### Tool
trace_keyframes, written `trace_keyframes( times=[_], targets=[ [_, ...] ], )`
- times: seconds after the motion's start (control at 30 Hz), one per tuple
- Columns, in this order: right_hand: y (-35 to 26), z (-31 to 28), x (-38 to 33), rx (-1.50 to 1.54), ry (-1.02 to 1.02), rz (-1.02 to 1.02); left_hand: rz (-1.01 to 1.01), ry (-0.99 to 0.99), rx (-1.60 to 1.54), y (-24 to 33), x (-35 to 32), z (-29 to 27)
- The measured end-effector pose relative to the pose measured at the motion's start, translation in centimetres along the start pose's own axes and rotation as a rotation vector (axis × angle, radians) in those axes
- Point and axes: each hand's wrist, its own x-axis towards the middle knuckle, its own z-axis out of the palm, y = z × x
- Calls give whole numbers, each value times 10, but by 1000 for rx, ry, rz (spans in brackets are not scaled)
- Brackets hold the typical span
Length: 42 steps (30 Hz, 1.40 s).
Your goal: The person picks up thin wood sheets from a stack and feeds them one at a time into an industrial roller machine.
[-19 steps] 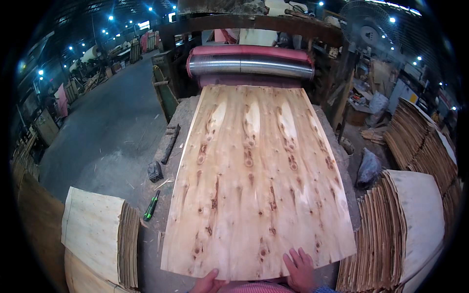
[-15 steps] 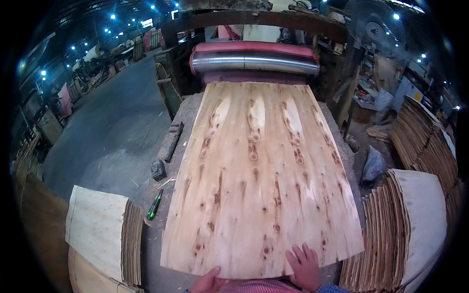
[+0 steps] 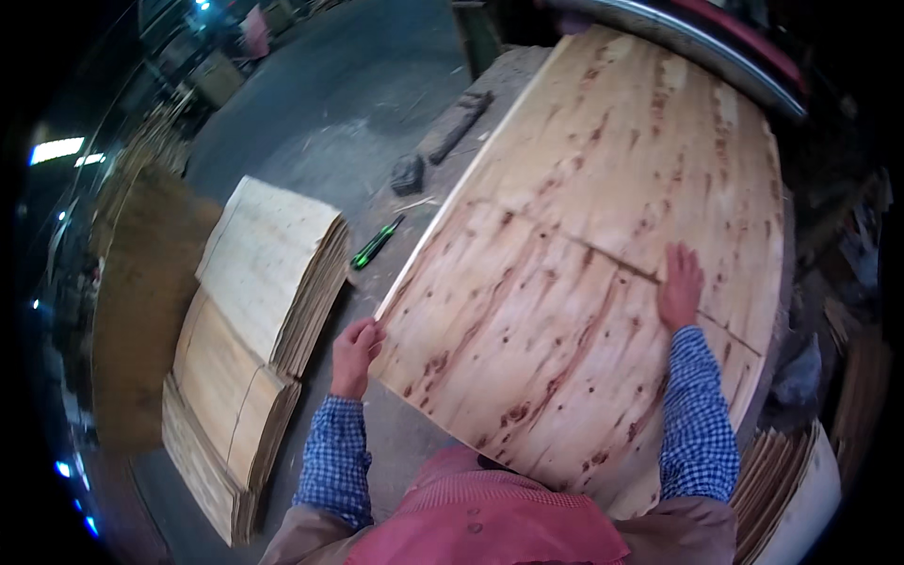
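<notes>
While the left hand (image 3: 355, 356) pinched the near left edge of the top veneer sheet (image 3: 556, 320), thumb and fingers closed on the thin wood, the right hand (image 3: 680, 285) lay flat on it with fingers spread open, gripping nothing, just beside a dark crack running across the grain. The sheet rested on another veneer sheet (image 3: 659, 141) on the desk (image 3: 414, 207), its far end near the metal roller (image 3: 697, 47) of the machine, its near corner reaching toward the person's chest.

The crack looked like the chief risk: a lift from the left edge alone, with the right palm pressing down beside the split, could have torn the sheet along that line. Veneer this thin would probably have sagged and snapped if raised from 1 corner. The edge pinched by the left fingers could also have splintered or cut the skin.

A green-handled tool (image 3: 377, 243), a dark lump (image 3: 407, 174) and a dark bar (image 3: 459, 125) lay on the desk just left of the sheet; a sliding sheet might have swept them off toward the 2 veneer stacks (image 3: 268, 282) on the floor. A further stack (image 3: 786, 490) at lower right crowded that side.
</notes>
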Motion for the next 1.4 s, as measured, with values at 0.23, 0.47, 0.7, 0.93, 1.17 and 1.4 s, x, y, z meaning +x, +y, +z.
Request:
trace_keyframes(
  times=[0.23,0.47,0.7,0.93,1.17,1.4],
  targets=[
    [11,53,60,5,41,186,187,132,603,-41,28,3],
    [-60,2,-87,160,48,51,217,98,748,-44,68,-8],
    [-135,-56,-300,182,-70,101,-151,-445,392,21,55,-32],
    [-195,-101,-361,260,-172,177,-172,-658,49,38,19,-58],
    [-216,-139,-363,179,-85,105,3,-857,-325,117,-19,-59],
    [-213,-187,-349,99,-176,116,-89,-706,19,61,15,-105]
  ],
)
